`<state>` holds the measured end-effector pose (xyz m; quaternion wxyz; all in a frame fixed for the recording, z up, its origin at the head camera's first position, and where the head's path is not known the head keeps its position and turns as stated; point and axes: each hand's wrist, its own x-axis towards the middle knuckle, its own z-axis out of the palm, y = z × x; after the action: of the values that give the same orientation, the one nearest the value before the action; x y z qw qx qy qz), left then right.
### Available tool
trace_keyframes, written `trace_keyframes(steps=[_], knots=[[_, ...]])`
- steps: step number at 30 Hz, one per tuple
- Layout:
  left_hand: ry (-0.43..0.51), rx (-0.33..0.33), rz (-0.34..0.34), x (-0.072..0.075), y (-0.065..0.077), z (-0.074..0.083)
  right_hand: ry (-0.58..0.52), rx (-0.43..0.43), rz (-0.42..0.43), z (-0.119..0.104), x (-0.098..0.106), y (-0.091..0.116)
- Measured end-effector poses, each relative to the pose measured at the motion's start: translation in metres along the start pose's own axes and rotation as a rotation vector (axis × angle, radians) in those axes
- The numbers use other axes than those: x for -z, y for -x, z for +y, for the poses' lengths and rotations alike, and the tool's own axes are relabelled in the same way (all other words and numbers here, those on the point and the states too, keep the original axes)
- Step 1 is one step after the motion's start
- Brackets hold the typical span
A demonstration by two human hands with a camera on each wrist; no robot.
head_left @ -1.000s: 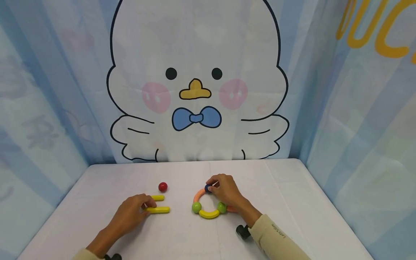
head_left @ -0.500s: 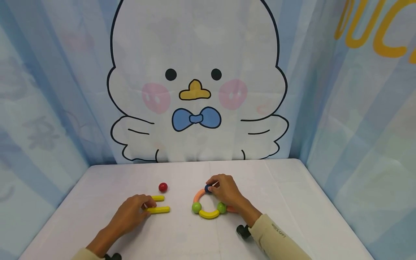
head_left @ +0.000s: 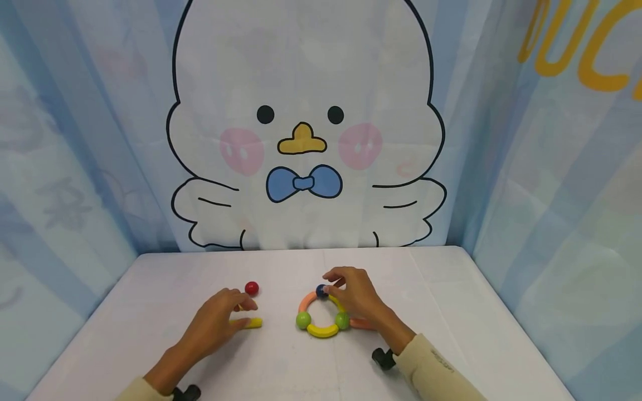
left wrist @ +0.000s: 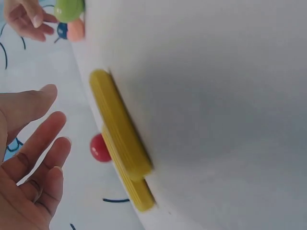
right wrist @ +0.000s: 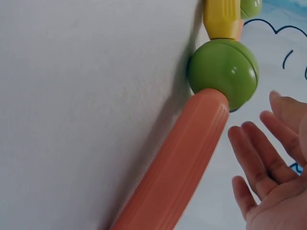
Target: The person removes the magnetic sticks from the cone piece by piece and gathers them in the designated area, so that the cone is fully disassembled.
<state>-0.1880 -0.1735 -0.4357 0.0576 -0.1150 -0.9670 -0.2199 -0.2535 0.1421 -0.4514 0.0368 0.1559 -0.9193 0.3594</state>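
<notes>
My right hand (head_left: 358, 292) is at the ring's far side, thumb tip right by the dark blue ball (head_left: 320, 291) and fingers spread with nothing gripped. The ring joins that ball, an orange curved piece (head_left: 306, 301), two green balls (head_left: 303, 319), a near yellow curved piece (head_left: 322, 332) and another yellow piece (head_left: 336, 303) partly behind my hand. From the right green ball (right wrist: 223, 72) runs an orange rod (right wrist: 175, 163). My left hand (head_left: 215, 320) hovers over two yellow rods (left wrist: 122, 127), fingers parted and holding nothing; in the head view it mostly covers them.
A red ball (head_left: 252, 288) lies just beyond my left fingertips. All the pieces rest on a white table (head_left: 281, 367). A curtain (head_left: 306, 217) printed with a cartoon bird stands behind the far edge.
My left hand has let go of the near yellow rod and moved slightly right and forward. My right fingers have loosened from the blue ball and drawn a little right, revealing a yellow curved piece.
</notes>
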Motion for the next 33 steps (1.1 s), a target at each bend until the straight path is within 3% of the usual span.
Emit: trace_keyframes(steps=[9, 15, 26, 33], knots=[[0.050, -0.081, 0.031, -0.013, -0.006, 0.033, -0.001, 0.006, 0.038, -0.002, 0.012, 0.017], [0.097, -0.180, 0.031, -0.025, -0.012, 0.052, 0.010, -0.002, 0.062, 0.000, 0.020, 0.032], [0.278, -0.318, -0.064, -0.056, -0.028, 0.081, 0.044, -0.109, 0.028, 0.014, 0.031, 0.054], [0.317, -0.331, -0.119, -0.074, -0.037, 0.095, 0.026, -0.078, -0.004, 0.026, 0.035, 0.062]])
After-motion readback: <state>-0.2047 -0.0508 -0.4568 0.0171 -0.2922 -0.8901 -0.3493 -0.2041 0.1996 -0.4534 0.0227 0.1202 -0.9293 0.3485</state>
